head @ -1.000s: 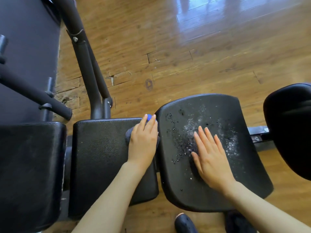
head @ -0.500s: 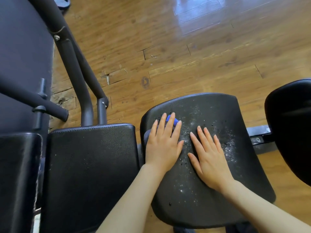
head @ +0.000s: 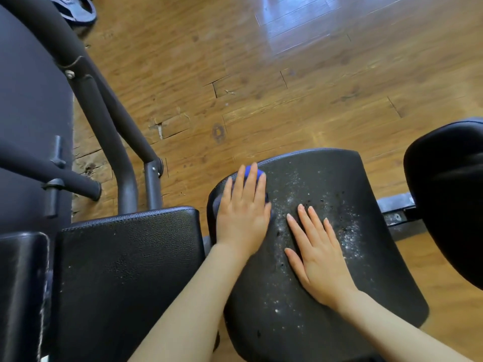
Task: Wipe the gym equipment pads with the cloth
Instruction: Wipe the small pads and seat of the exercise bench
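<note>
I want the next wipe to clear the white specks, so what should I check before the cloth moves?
1. Cloth under left hand: ok, flat fingers press it.
2. Cloth on seat pad: ok, near its far left corner.
3. White specks wiped: not ok, they cover the middle.
4. Right hand clear of the path: not ok, lies flat mid-pad.
5. Cloth cleanliness: cannot tell.

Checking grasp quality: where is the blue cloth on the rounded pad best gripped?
The cloth lies flat on the pad under the left hand, with little more than its far blue edge showing beyond it. Probably pinch that far edge, coming down from above.
</note>
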`<state>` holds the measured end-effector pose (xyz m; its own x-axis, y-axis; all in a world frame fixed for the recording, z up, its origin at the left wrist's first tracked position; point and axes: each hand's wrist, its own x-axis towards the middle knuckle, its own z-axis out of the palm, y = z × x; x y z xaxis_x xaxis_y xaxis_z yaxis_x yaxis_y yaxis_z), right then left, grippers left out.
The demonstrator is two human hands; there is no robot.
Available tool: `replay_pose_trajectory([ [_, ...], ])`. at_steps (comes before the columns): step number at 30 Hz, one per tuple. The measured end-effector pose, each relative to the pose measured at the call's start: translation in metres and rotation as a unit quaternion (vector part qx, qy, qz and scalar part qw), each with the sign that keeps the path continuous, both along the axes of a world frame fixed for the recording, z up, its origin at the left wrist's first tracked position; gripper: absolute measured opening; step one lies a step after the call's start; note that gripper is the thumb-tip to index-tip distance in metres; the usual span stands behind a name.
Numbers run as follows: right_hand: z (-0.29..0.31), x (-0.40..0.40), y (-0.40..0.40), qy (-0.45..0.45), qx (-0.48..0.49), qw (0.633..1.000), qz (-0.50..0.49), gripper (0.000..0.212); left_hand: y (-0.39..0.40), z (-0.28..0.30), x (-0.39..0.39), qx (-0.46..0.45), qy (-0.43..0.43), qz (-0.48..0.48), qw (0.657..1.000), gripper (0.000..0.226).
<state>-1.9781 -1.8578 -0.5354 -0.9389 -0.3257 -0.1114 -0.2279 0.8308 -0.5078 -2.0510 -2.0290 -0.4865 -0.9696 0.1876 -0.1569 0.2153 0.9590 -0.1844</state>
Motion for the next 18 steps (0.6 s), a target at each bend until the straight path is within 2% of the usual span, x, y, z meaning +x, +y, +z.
replay_pose_trajectory([
  [3,-0.003,0.0,0.0,0.004,-0.001,1.0,0.0,0.062,0.002,-0.004,-0.009,0.001,0.015,0.012,1.0,0.064],
  [8,-0.004,0.002,-0.001,0.006,-0.01,1.0,-0.006,0.061,-0.013,0.009,0.078,0.02,-0.005,-0.016,1.0,0.064],
  [12,-0.004,0.003,-0.003,0.016,-0.023,1.0,-0.014,0.06,-0.009,0.002,0.03,-0.001,0.023,-0.018,1.0,0.062],
  [15,-0.006,0.004,-0.002,0.023,-0.022,0.999,-0.015,0.059,0.002,-0.005,-0.015,-0.008,0.003,0.001,1.0,0.065],
  [18,-0.008,0.004,-0.002,0.026,-0.022,0.999,-0.016,0.059,-0.001,-0.003,0.012,0.005,-0.004,-0.065,0.998,0.065],
])
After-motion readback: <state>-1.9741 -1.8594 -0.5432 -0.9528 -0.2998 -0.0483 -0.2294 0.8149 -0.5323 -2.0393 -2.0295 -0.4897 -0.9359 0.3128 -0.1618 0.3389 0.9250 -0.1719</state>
